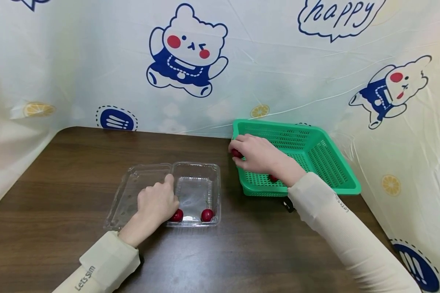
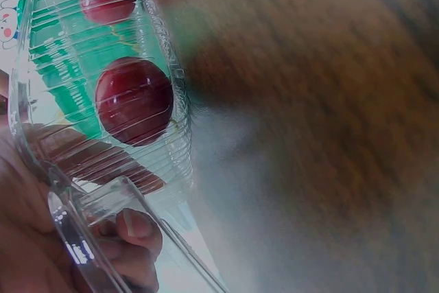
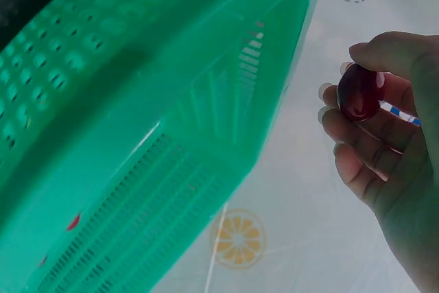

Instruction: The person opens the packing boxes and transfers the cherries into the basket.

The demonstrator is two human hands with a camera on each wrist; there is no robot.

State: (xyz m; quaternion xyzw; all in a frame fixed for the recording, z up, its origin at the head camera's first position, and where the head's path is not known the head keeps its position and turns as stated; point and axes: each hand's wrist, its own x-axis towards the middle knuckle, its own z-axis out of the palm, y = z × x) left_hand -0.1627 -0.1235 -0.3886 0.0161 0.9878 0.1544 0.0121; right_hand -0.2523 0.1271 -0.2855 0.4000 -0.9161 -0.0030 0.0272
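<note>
A clear plastic box [image 1: 198,185] lies with its lid [image 1: 144,179] folded out to the left. My left hand [image 1: 157,201] grips the box's hinge side; curled fingers [image 2: 137,228] show through the plastic in the left wrist view. Two dark red cherries rest inside along the near wall: one cherry [image 1: 207,215] near the right corner, another cherry [image 1: 177,215] partly behind my left hand. Above the left rim of a green basket [image 1: 331,162], my right hand [image 1: 258,154] holds a cherry [image 3: 361,92] between thumb and fingers. Another cherry [image 1: 273,178] sits in the basket, partly hidden by my right arm.
The box and basket stand on a dark wooden table [image 1: 77,175], the basket at the back right. A printed curtain [image 1: 106,61] hangs behind and along the sides. Some small black object [image 1: 288,204] shows at my right cuff, below the basket.
</note>
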